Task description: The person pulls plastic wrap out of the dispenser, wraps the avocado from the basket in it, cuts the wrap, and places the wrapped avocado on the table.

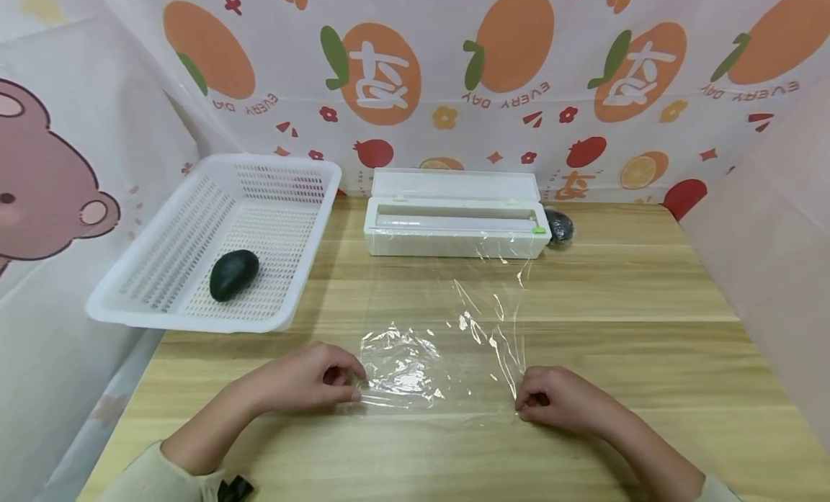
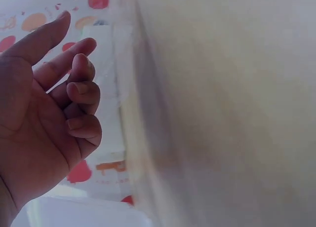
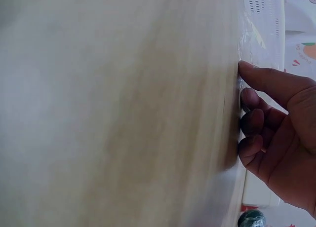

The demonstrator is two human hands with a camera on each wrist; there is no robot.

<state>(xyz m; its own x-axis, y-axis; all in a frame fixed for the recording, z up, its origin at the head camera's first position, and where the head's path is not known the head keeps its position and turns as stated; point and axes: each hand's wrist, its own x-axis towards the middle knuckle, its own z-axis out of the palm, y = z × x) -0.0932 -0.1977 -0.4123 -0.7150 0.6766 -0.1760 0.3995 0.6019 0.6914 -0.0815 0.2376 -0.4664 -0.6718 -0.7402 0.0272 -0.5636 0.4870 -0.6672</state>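
A sheet of clear plastic wrap (image 1: 415, 365) stretches over the table from a white wrap dispenser box (image 1: 457, 246), whose lid stands raised. At the sheet's near right corner, my right hand (image 1: 560, 401) pinches the film, and creases run toward its fingertips. My left hand (image 1: 305, 379) is at the near left corner, its fingers bent beside the film's edge. In the left wrist view, the thumb and index fingertip of the left hand (image 2: 44, 103) are apart, with nothing visible between them. Seen from the right wrist, the right hand (image 3: 281, 123) has its thumb against the film.
On the left stands a white plastic basket (image 1: 311, 253) holding a dark green avocado (image 1: 234, 275). A dark round item wrapped in film (image 1: 559, 227) lies against the dispenser's right end. Printed sheeting (image 1: 447, 91) hangs behind the wooden table (image 1: 648, 307).
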